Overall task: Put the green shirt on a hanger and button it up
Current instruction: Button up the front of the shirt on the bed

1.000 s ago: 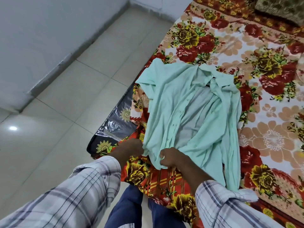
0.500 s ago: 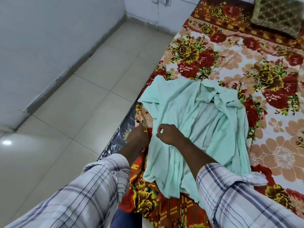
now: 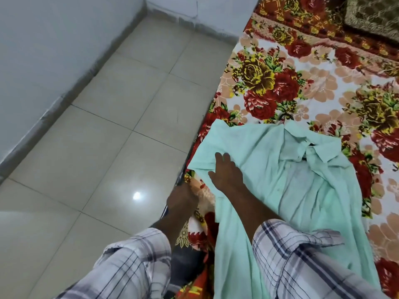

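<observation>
The pale green shirt (image 3: 302, 190) lies front up on the flowered bedsheet (image 3: 323, 87), its front partly open below the collar. A dark hanger hook (image 3: 286, 116) sticks out above the collar, and a dark bit of the hanger shows inside the neck opening. My right hand (image 3: 226, 171) rests flat with straight fingers on the shirt's left shoulder and sleeve. My left hand (image 3: 183, 198) is at the bed's edge beside the shirt's left side. Its fingers are hidden from view.
A patterned pillow (image 3: 371, 16) lies at the far right of the bed. The tiled floor (image 3: 129, 126) and a grey wall (image 3: 43, 50) are to the left. The mattress side (image 3: 185, 262) is dark and shiny below my left arm.
My right hand left the hem, moved up the shirt's left side and now lies flat on the shoulder. My left hand also moved up along the bed's edge.
</observation>
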